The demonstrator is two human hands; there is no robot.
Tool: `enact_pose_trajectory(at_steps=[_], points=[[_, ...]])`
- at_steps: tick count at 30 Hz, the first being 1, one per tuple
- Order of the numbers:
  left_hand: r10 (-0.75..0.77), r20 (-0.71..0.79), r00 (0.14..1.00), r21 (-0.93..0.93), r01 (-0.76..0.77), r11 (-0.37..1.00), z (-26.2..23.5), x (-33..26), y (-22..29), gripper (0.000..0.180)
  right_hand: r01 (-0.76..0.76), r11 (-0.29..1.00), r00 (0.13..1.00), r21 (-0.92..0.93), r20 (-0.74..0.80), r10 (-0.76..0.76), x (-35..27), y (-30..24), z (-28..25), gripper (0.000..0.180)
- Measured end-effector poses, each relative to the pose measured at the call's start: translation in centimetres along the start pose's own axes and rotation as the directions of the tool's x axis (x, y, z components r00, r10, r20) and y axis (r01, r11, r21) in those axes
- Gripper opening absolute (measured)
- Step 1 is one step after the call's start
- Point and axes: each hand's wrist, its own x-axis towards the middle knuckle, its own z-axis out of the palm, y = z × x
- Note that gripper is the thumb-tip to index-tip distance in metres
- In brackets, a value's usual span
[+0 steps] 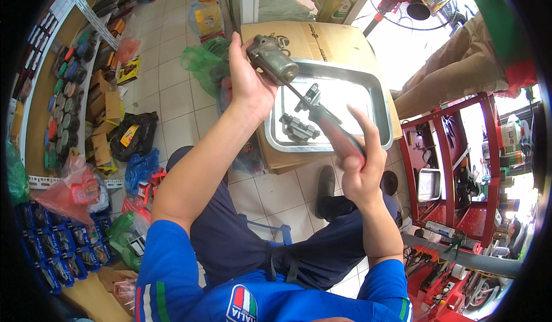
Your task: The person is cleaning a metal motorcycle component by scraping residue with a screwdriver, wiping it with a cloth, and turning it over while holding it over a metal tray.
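My left hand [248, 89], raised beside the tray's far left corner, is closed around a small electric motor [277, 62] with a round, dull metal housing. In my right hand [363, 166] is a screwdriver [333, 127], gripped by its dark handle with the index finger stretched along it. Its shaft reaches up and left to the motor's lower end; whether the tip touches a screw I cannot tell. Below the tools is a shallow metal tray [382, 100] holding a dark grey metal part [299, 128] and another metal piece [309, 96].
The tray rests on a cardboard box [313, 39]. A green plastic bag [202, 62] lies left of it on the tiled floor. Another person's trouser leg [454, 71] is at the right, above a red metal rack [451, 166]. A fan [415, 4] stands behind; shelves of goods [69, 103] line the left.
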Motion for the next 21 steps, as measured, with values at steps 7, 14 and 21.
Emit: enact_pose_trajectory(at_steps=[7,14,21], points=[[0.015,0.005,1.000,-0.014,-0.015,1.000,-0.3,0.5,0.3,0.053,0.157,0.971,0.978,-0.178,-0.108,-0.178,1.2,0.0,0.2,0.063],[0.012,0.021,1.000,0.031,-0.013,0.999,-1.2,0.7,0.5,0.054,-0.110,0.988,0.994,-0.104,0.015,0.112,0.6,-1.6,0.5,0.052],[0.071,-0.001,0.997,0.062,-0.071,0.996,-1.3,1.7,-0.4,0.037,-0.197,0.959,0.934,0.206,-0.258,0.247,1.7,-1.4,-1.6,0.037]])
